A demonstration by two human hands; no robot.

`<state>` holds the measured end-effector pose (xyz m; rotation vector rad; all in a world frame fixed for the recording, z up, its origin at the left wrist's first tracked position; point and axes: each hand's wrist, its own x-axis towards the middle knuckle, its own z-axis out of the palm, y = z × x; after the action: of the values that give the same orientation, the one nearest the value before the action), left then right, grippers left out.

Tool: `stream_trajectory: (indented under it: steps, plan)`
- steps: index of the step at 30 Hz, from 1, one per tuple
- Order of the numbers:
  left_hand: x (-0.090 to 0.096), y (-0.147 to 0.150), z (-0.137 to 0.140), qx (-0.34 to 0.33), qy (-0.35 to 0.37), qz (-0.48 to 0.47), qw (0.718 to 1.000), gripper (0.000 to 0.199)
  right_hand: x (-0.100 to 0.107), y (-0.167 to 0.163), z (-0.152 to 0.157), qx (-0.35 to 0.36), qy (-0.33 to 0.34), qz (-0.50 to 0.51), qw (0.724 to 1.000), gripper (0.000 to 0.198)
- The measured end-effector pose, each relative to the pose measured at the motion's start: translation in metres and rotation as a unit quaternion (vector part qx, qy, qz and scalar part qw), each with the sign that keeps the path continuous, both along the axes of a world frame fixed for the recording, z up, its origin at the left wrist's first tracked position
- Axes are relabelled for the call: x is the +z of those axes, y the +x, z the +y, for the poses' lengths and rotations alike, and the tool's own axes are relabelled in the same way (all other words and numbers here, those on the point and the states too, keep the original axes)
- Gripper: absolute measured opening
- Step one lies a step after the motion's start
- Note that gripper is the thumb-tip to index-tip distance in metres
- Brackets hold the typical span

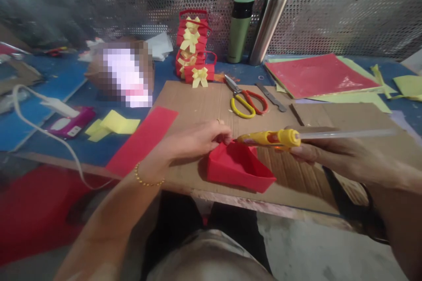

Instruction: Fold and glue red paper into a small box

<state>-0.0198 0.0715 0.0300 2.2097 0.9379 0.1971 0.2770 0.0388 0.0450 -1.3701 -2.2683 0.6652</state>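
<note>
A red folded paper box (pixel 237 180), open at the top, sits on the cardboard sheet (pixel 194 105) in front of me. My left hand (pixel 209 138) has its fingers closed on the box's far left corner. In my right hand (pixel 316 153) is a yellow glue gun (pixel 270 138), with a clear glue stick (pixel 349 135) sticking out of its back. The gun's nozzle points left, close to my left fingertips at the box's rim. A red paper strip (pixel 145 140) lies left of the box, partly behind my left forearm.
Scissors (pixel 245 101) and a metal blade (pixel 272 96) lie beyond the box. Red paper baskets with yellow bows (pixel 194 52) stand at the back, beside a green tumbler (pixel 240 30) and a steel flask (pixel 272 19). Left are yellow paper pieces (pixel 114 124) and a purple power strip (pixel 72 123); right, red paper sheets (pixel 325 75).
</note>
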Motion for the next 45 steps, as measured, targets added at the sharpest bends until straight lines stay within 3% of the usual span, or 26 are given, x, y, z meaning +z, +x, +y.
stream_trajectory:
  steps: [8, 20, 45]
  plan:
    - [0.003, 0.002, 0.0, 0.005, 0.007, 0.013, 1.0, 0.014, -0.007, -0.001, 0.0, 0.004, -0.034, -0.023, 0.999, 0.078]
    - [-0.001, 0.0, 0.002, -0.016, 0.027, 0.008, 0.999, 0.017, -0.011, 0.0, 0.001, 0.032, -0.032, -0.002, 0.999, 0.057]
    - [-0.003, 0.001, 0.002, -0.016, 0.024, 0.006, 1.0, 0.016, -0.009, 0.0, 0.0, 0.046, -0.036, -0.025, 0.998, 0.058]
